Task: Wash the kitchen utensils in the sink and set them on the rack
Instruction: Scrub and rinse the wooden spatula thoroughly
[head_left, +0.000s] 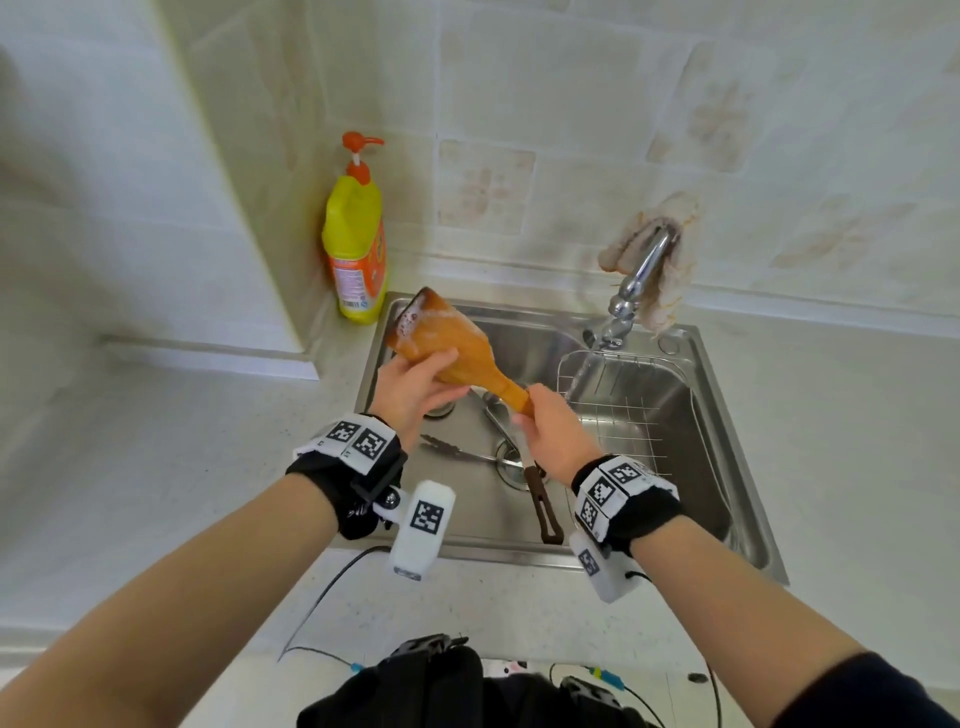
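We are observing a wooden spatula (447, 345) being held in the air over the steel sink (498, 553), just left of centre frame. Its broad blade is pointing to the upper left and its handle is slanting down to the right. White suds are clinging to the blade's far tip.

The left hand (410, 389) is gripping the blade from below, with the thumb lying across its upper face. The right hand (556, 436) is closing its fingers round the handle's lower end. Both wrists are wearing black bands with printed square markers.

Below the hands, a pair of metal tongs (457, 452) is lying on the sink floor near the drain. A brown-handled utensil (545, 514) is lying beside it, its handle pointing toward the lower edge of the frame; we cannot tell its type.

A wire rack (623, 415) is sitting in the right part of the sink, under the chrome tap (641, 280). A thin stream of water appears to be falling from the tap toward the rack.

A yellow detergent bottle (356, 244) with an orange pump is standing upright on the counter, in the wall corner at the sink's upper left
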